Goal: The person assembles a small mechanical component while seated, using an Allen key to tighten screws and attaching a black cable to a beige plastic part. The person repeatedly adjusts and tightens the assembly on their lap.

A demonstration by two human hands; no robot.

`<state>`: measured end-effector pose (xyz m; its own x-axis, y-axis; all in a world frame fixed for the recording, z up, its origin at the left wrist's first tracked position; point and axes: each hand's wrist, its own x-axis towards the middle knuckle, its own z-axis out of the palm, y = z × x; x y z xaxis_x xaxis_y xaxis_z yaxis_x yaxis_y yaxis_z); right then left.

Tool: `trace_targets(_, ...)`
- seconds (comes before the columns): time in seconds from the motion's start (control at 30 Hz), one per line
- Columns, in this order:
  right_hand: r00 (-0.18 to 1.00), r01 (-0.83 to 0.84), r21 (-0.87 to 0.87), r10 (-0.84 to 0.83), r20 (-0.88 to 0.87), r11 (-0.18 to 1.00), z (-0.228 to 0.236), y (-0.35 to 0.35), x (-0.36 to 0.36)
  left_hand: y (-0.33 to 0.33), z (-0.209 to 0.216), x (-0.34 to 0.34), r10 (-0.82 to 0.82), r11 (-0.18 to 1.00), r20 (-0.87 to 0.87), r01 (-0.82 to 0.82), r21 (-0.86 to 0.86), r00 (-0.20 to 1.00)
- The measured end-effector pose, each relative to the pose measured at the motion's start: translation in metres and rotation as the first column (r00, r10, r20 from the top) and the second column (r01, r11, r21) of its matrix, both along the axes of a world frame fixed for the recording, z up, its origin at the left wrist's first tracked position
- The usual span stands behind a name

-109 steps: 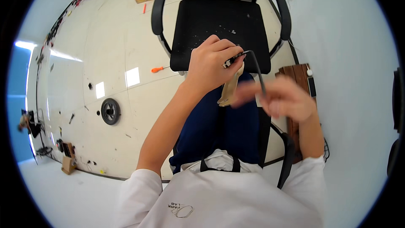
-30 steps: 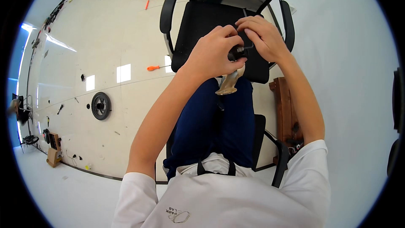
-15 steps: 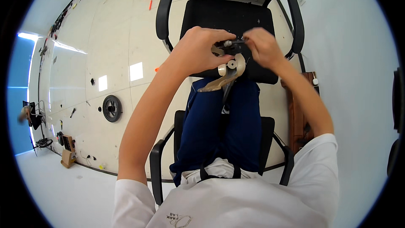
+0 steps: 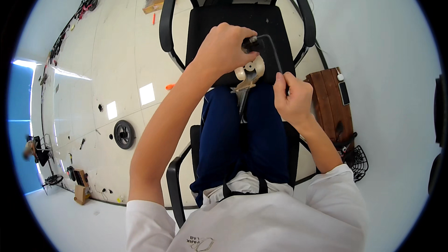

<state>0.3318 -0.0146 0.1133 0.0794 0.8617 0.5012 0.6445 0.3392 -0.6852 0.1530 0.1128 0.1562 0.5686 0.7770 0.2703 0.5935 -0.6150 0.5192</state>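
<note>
My right hand (image 4: 295,97) is closed round the long arm of a black L-shaped hex key (image 4: 274,56). The key's bent short end reaches a small metal fitting (image 4: 252,40) in my left hand (image 4: 226,49); whether it sits in a bolt head, I cannot tell. My left hand's fingers and thumb are wrapped round a dark part, mostly hidden by the hand. Just below that hand is a cream curved bracket-like part (image 4: 251,80) with a round disc (image 4: 250,66), over the front edge of the black chair seat (image 4: 238,18).
A spoked wheel (image 4: 124,134) lies on the tiled floor to the left. To the right stands a brown wooden box (image 4: 326,100) with a phone (image 4: 344,93) on it, and a black wire basket (image 4: 359,163) nearby. A cardboard box (image 4: 154,2) sits at the far left of the chair.
My right hand has swung down and toward me, now gripping the hex key's long arm. My left hand keeps its hold. The view has shifted slightly.
</note>
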Motion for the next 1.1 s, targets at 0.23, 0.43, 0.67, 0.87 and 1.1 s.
trace_targets(0.23,0.916,-0.195,0.608,-0.08,0.394,0.77,-0.001,0.047,0.021,0.018,0.02,0.011,-0.131,0.988,-0.053,0.126,-0.088,0.99)
trace_targets(0.43,0.76,-0.63,0.543,0.296,0.579,0.555,0.008,0.079,0.015,0.028,0.035,0.033,-0.256,0.964,-0.218,0.23,-0.136,0.942)
trace_targets(0.67,0.881,-0.454,0.379,0.47,0.054,0.806,0.046,0.073,0.019,0.023,0.017,0.036,-0.247,0.967,-0.172,0.253,0.011,0.954)
trace_targets(0.87,0.849,-0.326,0.138,0.354,-0.393,0.935,0.06,0.11,0.023,0.019,0.02,0.04,-0.127,0.992,-0.21,0.121,-0.043,0.969)
trace_targets(1.1,0.948,-0.18,0.181,0.219,-0.229,0.967,0.036,0.118,0.012,0.027,0.007,0.024,-0.028,0.999,-0.078,0.031,0.04,0.997)
